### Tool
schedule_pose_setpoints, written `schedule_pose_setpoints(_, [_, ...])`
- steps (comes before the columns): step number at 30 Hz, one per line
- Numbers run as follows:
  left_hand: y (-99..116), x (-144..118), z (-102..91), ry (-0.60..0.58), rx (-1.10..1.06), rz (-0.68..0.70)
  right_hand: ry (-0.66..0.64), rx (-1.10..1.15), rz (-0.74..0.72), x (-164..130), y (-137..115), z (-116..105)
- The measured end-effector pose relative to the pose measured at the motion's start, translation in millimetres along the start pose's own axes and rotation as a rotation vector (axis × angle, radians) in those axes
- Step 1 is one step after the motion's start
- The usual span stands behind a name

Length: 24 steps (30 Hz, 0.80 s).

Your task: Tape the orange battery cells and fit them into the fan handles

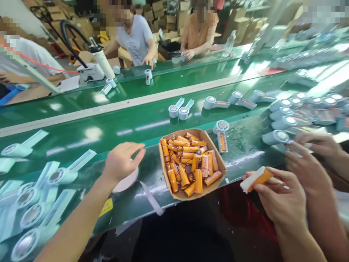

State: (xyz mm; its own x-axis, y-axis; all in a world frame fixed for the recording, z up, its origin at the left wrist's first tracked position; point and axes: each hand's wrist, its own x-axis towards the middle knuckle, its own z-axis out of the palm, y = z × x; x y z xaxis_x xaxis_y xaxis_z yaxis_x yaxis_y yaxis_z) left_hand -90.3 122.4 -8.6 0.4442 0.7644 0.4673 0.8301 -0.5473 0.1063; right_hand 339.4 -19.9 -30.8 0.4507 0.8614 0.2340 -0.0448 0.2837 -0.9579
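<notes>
My right hand (283, 196) grips an orange-wrapped battery (265, 177) with a white strip (252, 182) along its side; a thin pale wire end pokes out by the fingers. My left hand (122, 160) is over a roll of white tape (128, 182), thumb and fingers apart, nothing visible between them. From the roll a loose tape end (152, 198) trails toward the front edge. Between my hands stands a cardboard box (163, 182) filled with several orange batteries (184, 174). Just behind it, a light-blue fan body (221, 127) lies with an orange battery in its open handle.
Light-blue fan housings (35, 214) pile up at left, and more fans (283, 112) at right. A co-worker's hands (308, 156) work close beside my right hand. Beyond runs a green conveyor belt (122, 123) carrying fan parts. People sit across it. A yellow label (106, 206) lies near my left forearm.
</notes>
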Motion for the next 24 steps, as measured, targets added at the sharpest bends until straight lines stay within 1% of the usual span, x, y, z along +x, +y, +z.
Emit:
schedule_pose_setpoints(1, [9.0,43.4,17.0,-0.057,-0.004,-0.003,-0.011,0.003,-0.002,0.5,-1.4,-1.4])
schedule_pose_setpoints(3, [35.6,132.0,54.9,-0.189,0.004,0.004,-0.032,0.016,-0.031,2.9,-5.9,3.4])
schedule_pose_setpoints(4, [51.4,171.7,73.6,-0.257,0.049,-0.003,-0.041,0.026,-0.051,3.8,-8.8,7.7])
schedule_pose_setpoints(5, [67.0,205.4,90.9,-0.334,0.112,-0.018,-0.051,0.036,-0.072,4.2,-11.8,11.9])
schedule_pose_setpoints(6, [80.9,231.9,106.1,-0.407,0.158,-0.022,-0.061,0.044,-0.088,3.9,-14.7,15.3])
schedule_pose_setpoints(7, [92.2,250.9,118.6,-0.444,0.177,-0.023,-0.069,0.048,-0.098,3.4,-17.3,17.3])
schedule_pose_setpoints(8, [100.3,262.6,128.1,-0.472,0.188,-0.021,-0.074,0.047,-0.100,3.1,-19.3,18.0])
schedule_pose_setpoints(9, [105.1,268.1,134.5,-0.485,0.184,-0.017,-0.071,0.042,-0.094,3.4,-20.6,17.8])
schedule_pose_setpoints(11, [105.8,265.9,138.9,-0.491,0.167,-0.018,-0.053,0.039,-0.073,7.2,-20.6,18.1])
schedule_pose_setpoints(13, [99.3,256.2,135.7,-0.495,0.150,-0.018,-0.050,0.066,-0.042,16.4,-17.7,25.7])
schedule_pose_setpoints(14, [95.5,251.5,132.5,-0.498,0.139,-0.011,-0.054,0.091,-0.028,22.6,-15.5,33.9])
schedule_pose_setpoints(15, [92.3,247.5,128.8,-0.500,0.126,0.006,-0.062,0.123,-0.020,29.2,-13.4,45.2])
schedule_pose_setpoints(17, [89.3,241.6,120.4,-0.506,0.097,0.060,-0.076,0.199,-0.021,41.3,-10.5,75.0])
schedule_pose_setpoints(20, [84.7,231.1,105.1,-0.510,0.063,0.136,-0.116,0.313,-0.046,49.7,-13.5,120.2])
schedule_pose_setpoints(22, [69.6,217.5,92.7,-0.515,0.056,0.155,-0.166,0.340,-0.061,49.8,-19.0,137.3])
schedule_pose_setpoints(24, [38.6,198.1,79.0,-0.556,0.062,0.181,-0.225,0.312,-0.065,50.1,-24.5,142.0])
